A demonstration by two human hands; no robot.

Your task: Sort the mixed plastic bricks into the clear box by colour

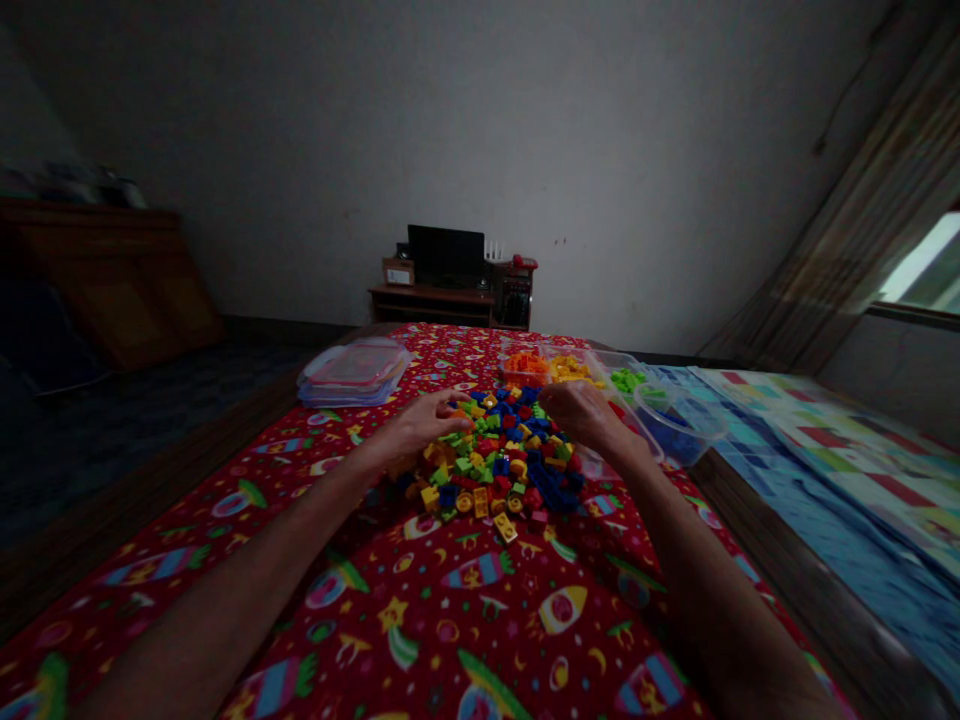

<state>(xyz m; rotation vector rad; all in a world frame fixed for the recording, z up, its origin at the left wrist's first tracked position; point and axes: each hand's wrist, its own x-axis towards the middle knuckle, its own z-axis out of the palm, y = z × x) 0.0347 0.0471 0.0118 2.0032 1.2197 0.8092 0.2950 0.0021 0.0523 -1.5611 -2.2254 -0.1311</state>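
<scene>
A mixed pile of toy building bricks [499, 455] in red, yellow, green, blue and orange lies on a red patterned cloth [480, 625]. At the pile's left edge is my left hand [427, 418], its thumb and fingers apart. Something orange shows by the thumb tip; whether the hand touches it is unclear. My right hand [577, 410] hovers over the pile's right side, closed with the fingers curled under. What it holds, if anything, is hidden. A loose yellow brick [505, 528] lies at the near edge of the pile.
Clear containers hold orange bricks [526, 368], yellow bricks [571, 371] and green bricks [628, 382] beyond my right hand. A round tub [701, 440] with blue bricks stands right of them. Stacked plastic lids [356, 372] lie at the left. A bed [810, 450] adjoins the table's right side.
</scene>
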